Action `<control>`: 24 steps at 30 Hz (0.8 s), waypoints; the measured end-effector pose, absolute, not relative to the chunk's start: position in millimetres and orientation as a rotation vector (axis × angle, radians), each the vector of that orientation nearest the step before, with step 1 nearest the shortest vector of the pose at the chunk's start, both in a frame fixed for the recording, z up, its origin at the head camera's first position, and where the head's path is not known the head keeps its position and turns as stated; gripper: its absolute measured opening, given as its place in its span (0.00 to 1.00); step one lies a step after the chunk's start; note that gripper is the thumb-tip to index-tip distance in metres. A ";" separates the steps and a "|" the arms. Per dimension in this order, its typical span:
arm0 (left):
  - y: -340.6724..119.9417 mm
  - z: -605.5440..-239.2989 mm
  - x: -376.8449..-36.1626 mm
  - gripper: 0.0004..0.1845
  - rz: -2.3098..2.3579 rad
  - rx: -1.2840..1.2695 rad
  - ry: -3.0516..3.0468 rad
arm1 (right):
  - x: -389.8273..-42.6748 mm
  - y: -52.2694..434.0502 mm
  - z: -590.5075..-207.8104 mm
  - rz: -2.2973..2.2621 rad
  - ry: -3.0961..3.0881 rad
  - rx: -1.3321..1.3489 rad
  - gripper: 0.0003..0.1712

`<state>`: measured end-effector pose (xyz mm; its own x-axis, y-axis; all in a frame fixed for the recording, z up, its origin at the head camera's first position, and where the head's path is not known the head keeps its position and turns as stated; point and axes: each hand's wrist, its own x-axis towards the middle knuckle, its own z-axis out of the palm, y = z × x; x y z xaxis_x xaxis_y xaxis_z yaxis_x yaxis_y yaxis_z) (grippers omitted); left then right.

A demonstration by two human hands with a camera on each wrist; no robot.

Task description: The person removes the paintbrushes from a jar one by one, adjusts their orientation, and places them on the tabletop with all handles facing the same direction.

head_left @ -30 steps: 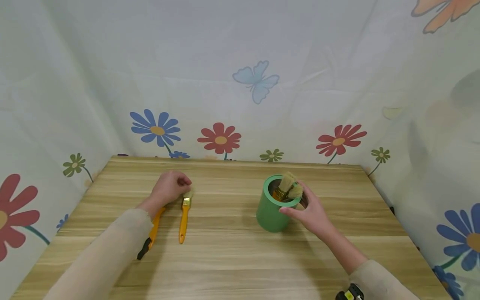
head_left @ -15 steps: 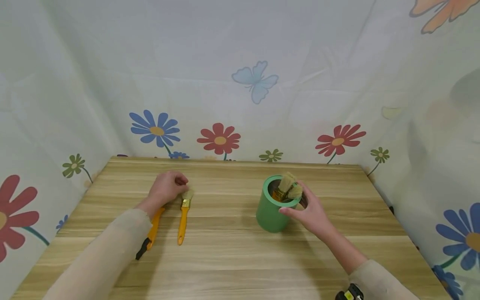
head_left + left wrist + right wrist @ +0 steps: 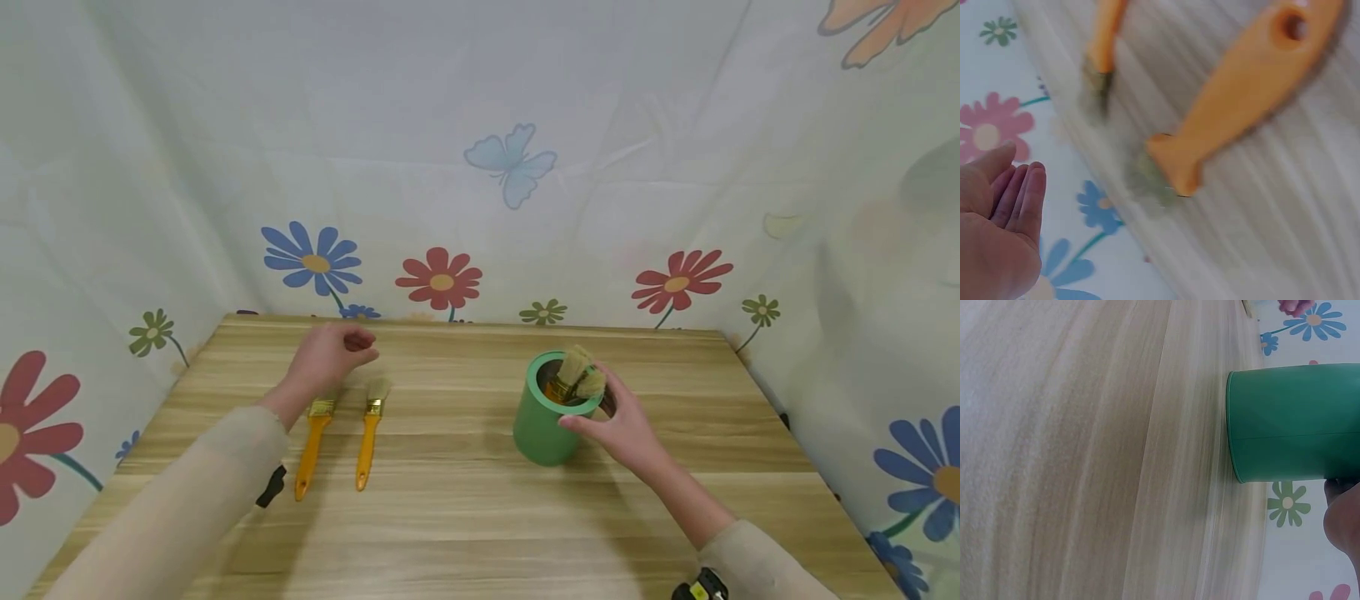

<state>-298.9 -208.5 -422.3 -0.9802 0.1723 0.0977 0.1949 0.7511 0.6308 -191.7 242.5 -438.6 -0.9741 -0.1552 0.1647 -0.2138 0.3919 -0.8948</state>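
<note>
Two orange-handled paintbrushes lie side by side on the wooden table (image 3: 465,517), the left brush (image 3: 313,446) and the right brush (image 3: 369,432). My left hand (image 3: 330,354) hovers just beyond their bristles, fingers relaxed (image 3: 1019,200) and holding nothing. The left wrist view shows both brushes blurred, the nearer brush (image 3: 1247,94) and the other brush (image 3: 1104,44). A green cup (image 3: 542,421) stands right of centre with a few brushes (image 3: 576,373) upright inside. My right hand (image 3: 622,425) grips the cup (image 3: 1291,431) at its rim, thumb in front, fingers behind.
Flower-printed cloth walls (image 3: 480,167) close in the table at the back and both sides. A black wrist device (image 3: 272,486) shows on my left sleeve. Bare wood stretches along the front of the table.
My left hand has lifted off the left brush and moved away toward the back wall, uncovering the brush's ferrule. The right hand and the cup have stayed put.
</note>
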 end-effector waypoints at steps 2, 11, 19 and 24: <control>-203.3 -413.7 -296.7 0.17 -1.059 -0.347 -2.894 | -192.0 242.0 -438.3 1.665 -2.577 0.341 0.49; -164.0 -381.3 -280.9 0.22 -1.185 -0.544 -2.842 | -189.5 242.4 -437.1 1.656 -2.591 0.328 0.50; -129.7 -364.8 -272.3 0.24 -1.294 -0.727 -2.772 | -188.6 241.9 -435.0 1.659 -2.603 0.313 0.51; -112.9 -355.5 -269.8 0.25 -1.332 -0.783 -2.759 | -188.2 241.0 -434.1 1.663 -2.603 0.316 0.50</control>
<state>-269.8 -112.9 -355.5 -0.8771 0.4408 0.1907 0.4235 0.5226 0.7400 -188.2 241.0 -434.1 -0.9786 -0.1506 0.1399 -0.1902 0.4056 -0.8940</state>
